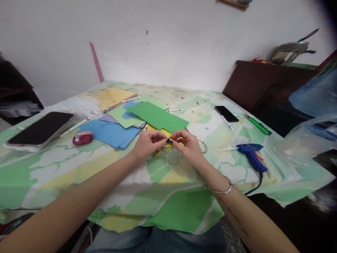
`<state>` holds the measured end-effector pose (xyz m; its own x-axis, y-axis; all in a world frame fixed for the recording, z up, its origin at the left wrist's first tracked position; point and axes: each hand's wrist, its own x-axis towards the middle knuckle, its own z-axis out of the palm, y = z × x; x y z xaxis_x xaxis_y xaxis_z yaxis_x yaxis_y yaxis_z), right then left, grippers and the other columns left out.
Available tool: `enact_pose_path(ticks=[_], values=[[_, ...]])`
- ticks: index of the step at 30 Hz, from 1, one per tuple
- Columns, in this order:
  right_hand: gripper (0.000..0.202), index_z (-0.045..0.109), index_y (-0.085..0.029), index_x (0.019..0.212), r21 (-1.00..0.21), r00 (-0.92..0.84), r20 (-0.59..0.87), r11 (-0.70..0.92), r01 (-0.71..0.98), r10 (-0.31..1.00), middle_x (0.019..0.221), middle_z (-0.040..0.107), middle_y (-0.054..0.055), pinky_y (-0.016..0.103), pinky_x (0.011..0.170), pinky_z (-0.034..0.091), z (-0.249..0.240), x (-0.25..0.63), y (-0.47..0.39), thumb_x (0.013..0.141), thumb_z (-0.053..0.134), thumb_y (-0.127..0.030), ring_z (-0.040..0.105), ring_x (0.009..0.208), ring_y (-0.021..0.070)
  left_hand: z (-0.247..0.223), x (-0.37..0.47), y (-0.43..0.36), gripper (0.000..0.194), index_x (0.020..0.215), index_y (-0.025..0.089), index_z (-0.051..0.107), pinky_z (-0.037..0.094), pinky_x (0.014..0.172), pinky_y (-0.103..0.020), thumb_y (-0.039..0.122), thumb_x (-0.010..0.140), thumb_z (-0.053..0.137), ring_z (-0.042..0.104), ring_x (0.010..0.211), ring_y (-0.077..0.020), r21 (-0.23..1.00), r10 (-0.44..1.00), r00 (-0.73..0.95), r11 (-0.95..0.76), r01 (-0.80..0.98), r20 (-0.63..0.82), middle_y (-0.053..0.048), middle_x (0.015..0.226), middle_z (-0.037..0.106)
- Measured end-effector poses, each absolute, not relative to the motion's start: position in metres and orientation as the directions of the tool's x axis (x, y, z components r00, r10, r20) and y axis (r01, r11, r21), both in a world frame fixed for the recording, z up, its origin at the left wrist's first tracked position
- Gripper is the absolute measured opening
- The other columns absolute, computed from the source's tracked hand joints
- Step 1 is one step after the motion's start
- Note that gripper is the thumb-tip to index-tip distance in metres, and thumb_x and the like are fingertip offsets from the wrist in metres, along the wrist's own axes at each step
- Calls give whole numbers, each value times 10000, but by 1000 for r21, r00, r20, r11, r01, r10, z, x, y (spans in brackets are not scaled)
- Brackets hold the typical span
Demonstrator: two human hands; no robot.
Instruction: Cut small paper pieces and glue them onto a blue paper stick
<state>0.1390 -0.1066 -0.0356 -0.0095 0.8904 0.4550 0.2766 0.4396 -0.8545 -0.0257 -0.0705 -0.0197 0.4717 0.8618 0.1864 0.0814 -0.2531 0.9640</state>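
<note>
Both hands meet over the patterned tablecloth near the middle of the view. My left hand [149, 143] pinches one side of a small black piece [169, 141], thumb and forefinger together. The other side of that piece is between the thumb and fingers of my right hand [188, 144]. Small yellow bits show just under the fingertips; their shape is too small to make out. A green paper sheet [159, 116] lies right behind the hands, partly over yellow paper. Beside my right wrist is a gold-coloured ring [203, 146], perhaps a scissors handle.
Blue paper [109, 133], an orange-yellow stack [113, 97] and white strings [76, 106] lie left, with a large phone [40, 129] and a dark red roll [83, 137]. At right are a blue glue gun [251, 154], a black phone [226, 114] and a green cutter [258, 125].
</note>
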Motion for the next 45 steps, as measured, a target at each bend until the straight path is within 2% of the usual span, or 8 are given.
enact_pose_path(ticks=[10,17,28,45], values=[[66,585,-180,799,-812,-16,483,455,366,876,759,601,13,258,616,482,-38,139,-107,770,600,-237,565,680,118,-23,-25,-70,173,759,104,617,413,374,-147,269,724,654,537,409,-69,966,879,442,-243,91,179,0,519,608],[72,589,-174,787,-821,-17,439,408,399,898,748,612,15,261,618,477,-38,138,-106,768,598,-242,569,677,119,-23,-25,-70,142,788,95,636,448,402,-156,229,740,639,543,416,-69,972,856,485,-231,51,178,1,520,614],[70,544,-169,779,-873,-16,369,352,336,929,741,579,6,234,593,444,-35,138,-108,774,548,-239,554,668,114,-24,-26,-70,123,822,83,668,465,395,-150,138,743,592,559,401,-70,975,835,515,-223,-3,192,-12,543,655],[77,539,-162,772,-908,-26,331,326,262,943,713,540,-5,229,588,414,-36,137,-106,767,539,-239,505,655,106,-23,-25,-70,110,796,91,656,463,400,-164,172,741,607,566,406,-82,980,852,499,-195,29,155,-12,524,648]])
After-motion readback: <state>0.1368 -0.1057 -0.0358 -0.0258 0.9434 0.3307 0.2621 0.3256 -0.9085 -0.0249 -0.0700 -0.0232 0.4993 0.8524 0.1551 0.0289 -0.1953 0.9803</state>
